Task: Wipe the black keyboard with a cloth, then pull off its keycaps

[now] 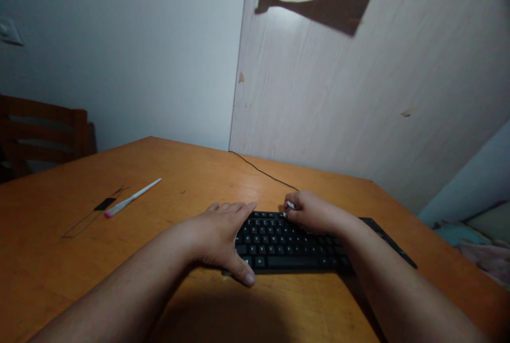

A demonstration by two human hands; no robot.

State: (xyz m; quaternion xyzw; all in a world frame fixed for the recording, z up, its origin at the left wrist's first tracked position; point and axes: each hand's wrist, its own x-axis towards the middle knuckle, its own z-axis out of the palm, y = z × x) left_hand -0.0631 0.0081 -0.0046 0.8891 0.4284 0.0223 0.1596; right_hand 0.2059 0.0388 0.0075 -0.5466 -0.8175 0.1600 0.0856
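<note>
Keyboard (pixel 290 247) lies on the worktop (pixel 199 168), its left end under the spread left hand (pixel 225 234); the right hand (pixel 308 210) pinches a small whitish wad (pixel 290 205) at the top keys (pixel 263 215), apparently rubbing them, so the next move calls for a steady left brace

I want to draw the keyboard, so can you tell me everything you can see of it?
The keyboard is black, looks like plastic, and has rows of dark keys with small pale markings and a long space bar near its front edge. It lies on the wooden table. The left hand spreads over its left end. The right hand, pinching a small whitish thing, is at its back edge; that forearm hides some keys. Whether the thin cable behind joins it is hidden.
</note>
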